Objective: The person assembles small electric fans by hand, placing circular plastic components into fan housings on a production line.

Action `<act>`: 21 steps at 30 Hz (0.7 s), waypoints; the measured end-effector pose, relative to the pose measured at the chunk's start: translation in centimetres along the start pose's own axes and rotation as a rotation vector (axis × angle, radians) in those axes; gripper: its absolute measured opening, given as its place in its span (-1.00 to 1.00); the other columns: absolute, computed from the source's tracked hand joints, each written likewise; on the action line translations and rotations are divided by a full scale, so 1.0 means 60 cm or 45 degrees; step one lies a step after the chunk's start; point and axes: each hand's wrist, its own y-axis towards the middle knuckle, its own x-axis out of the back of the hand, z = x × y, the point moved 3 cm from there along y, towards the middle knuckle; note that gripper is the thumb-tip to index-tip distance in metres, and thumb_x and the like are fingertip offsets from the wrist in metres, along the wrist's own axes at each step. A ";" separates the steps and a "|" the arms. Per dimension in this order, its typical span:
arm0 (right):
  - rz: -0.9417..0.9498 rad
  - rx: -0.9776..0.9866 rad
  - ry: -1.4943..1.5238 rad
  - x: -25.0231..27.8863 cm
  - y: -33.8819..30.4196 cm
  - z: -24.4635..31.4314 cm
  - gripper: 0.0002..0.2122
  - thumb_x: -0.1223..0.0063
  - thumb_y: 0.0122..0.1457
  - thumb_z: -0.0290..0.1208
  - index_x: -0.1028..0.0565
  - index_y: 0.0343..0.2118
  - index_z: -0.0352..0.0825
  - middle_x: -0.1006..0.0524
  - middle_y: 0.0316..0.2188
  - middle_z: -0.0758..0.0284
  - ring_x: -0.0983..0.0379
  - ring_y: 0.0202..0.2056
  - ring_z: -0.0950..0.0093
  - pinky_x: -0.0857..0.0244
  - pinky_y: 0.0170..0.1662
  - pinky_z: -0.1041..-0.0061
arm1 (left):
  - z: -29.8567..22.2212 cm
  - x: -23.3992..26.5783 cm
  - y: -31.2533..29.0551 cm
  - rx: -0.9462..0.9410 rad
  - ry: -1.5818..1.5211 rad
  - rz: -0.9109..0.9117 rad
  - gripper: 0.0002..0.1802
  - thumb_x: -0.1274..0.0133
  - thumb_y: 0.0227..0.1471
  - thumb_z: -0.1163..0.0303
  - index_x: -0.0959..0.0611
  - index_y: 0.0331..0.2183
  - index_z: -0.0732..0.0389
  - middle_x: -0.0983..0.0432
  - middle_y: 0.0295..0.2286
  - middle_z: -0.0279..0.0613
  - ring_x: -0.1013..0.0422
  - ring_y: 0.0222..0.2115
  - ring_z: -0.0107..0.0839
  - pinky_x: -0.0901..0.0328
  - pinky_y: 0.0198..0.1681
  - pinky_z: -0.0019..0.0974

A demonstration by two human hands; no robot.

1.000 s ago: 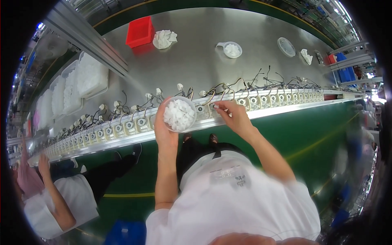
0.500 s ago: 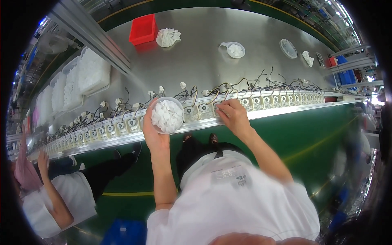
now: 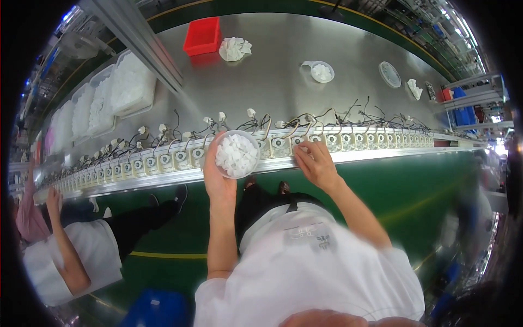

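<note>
Row of small wired units (image 3: 283, 144) along the near edge of the table (image 3: 283, 71), running left to right. Bin (image 3: 202, 36) and heap of small parts (image 3: 234, 48) at the far side; scoop (image 3: 320, 71) and dish (image 3: 390, 74) to their right. Trays (image 3: 117, 92) at left, beside a rail (image 3: 139, 41).

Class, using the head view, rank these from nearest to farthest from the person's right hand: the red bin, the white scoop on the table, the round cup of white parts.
Measured from the right hand:
1. Round cup of white parts, just to its left, held in the left hand.
2. White scoop, straight beyond it on the table.
3. Red bin, far back and to the left.
</note>
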 end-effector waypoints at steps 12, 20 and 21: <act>0.261 -0.126 0.531 0.034 0.118 0.077 -0.82 -0.24 -0.13 -0.53 -0.53 -0.39 -0.30 -0.39 -0.45 0.29 -0.35 -0.37 0.33 -0.21 -0.32 0.38 | 0.050 0.001 -0.036 0.060 0.125 0.102 -0.65 0.08 0.10 0.33 -0.49 -0.12 0.33 -0.41 -0.16 -0.19 -0.35 -0.10 -0.41 -0.24 -0.02 -0.35; 0.310 0.061 0.457 0.007 0.125 0.105 -0.84 -0.25 -0.14 -0.48 -0.53 -0.43 -0.28 -0.37 -0.49 0.30 -0.33 -0.39 0.32 -0.18 -0.34 0.41 | 0.049 -0.003 -0.055 -0.001 0.195 0.130 -0.64 0.14 0.13 0.31 -0.48 -0.08 0.30 -0.37 -0.08 -0.21 -0.31 -0.05 -0.39 -0.20 0.02 -0.34; 0.316 0.030 0.519 0.002 0.125 0.104 -0.84 -0.26 -0.14 -0.48 -0.53 -0.45 -0.28 -0.37 -0.49 0.30 -0.34 -0.39 0.31 -0.19 -0.34 0.42 | 0.048 -0.004 -0.056 0.004 0.197 0.125 -0.64 0.14 0.13 0.31 -0.48 -0.08 0.30 -0.37 -0.09 -0.22 -0.31 -0.05 -0.40 -0.20 0.01 -0.35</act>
